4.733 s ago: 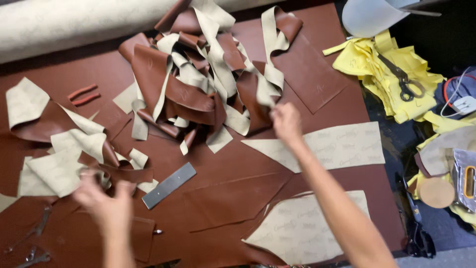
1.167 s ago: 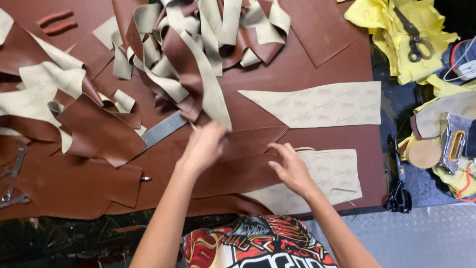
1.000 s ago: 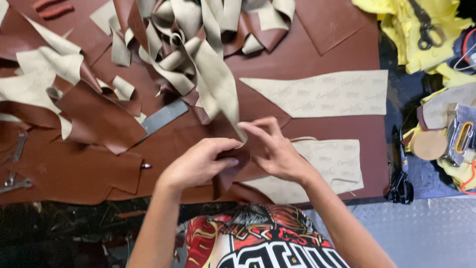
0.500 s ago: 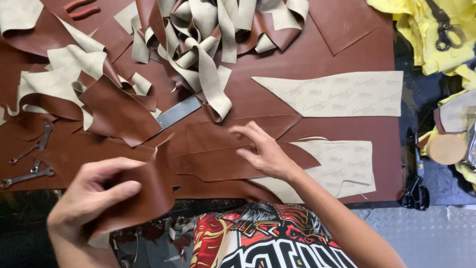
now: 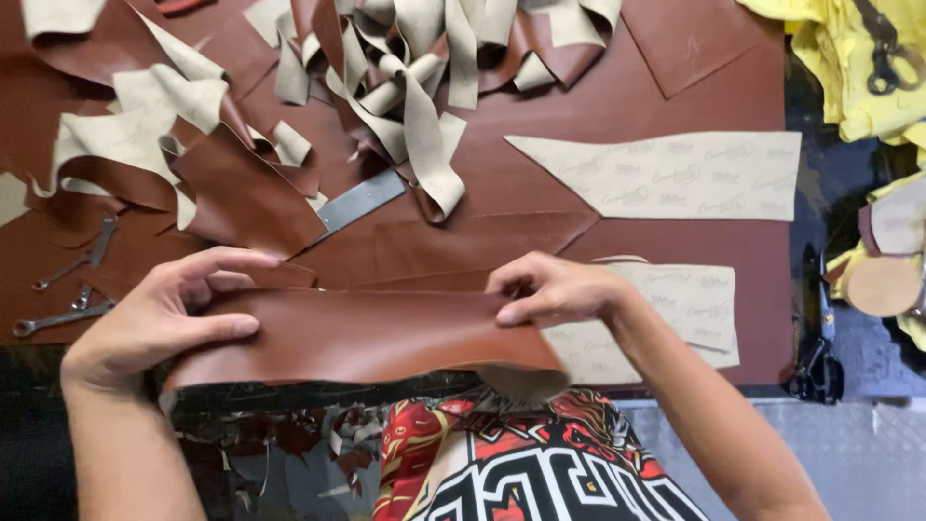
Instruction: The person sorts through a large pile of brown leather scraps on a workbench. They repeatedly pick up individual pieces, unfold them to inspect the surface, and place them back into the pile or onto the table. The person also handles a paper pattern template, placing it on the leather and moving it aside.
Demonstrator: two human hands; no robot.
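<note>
Both hands are clamped on one long brown leather strip (image 5: 367,338), which is held stretched between them just above the near edge of the worktop (image 5: 675,106). The left hand (image 5: 159,314) pinches the left end, thumb on top and fingers curled behind. The right hand (image 5: 555,289) grips the upper edge close to the right end with thumb and fingertips. The two hands are well apart, and the strip spans the whole gap, its glossy side facing up.

To handle such a strip well, I think both grips should keep equal tension, so that the leather stays flat and does not fold. The right end already curls under and shows its pale back, so this corner needs more support.

Beyond the strip lie flat brown leather sheets and a pale cut pattern piece (image 5: 666,174), apart from the hands. A heap of brown and beige offcuts (image 5: 415,68) fills the far side, with a metal ruler (image 5: 359,201) just beside it. Two wrenches (image 5: 68,289) lie near the left hand, not touching it. Black scissors (image 5: 818,338) rest at the right edge.
</note>
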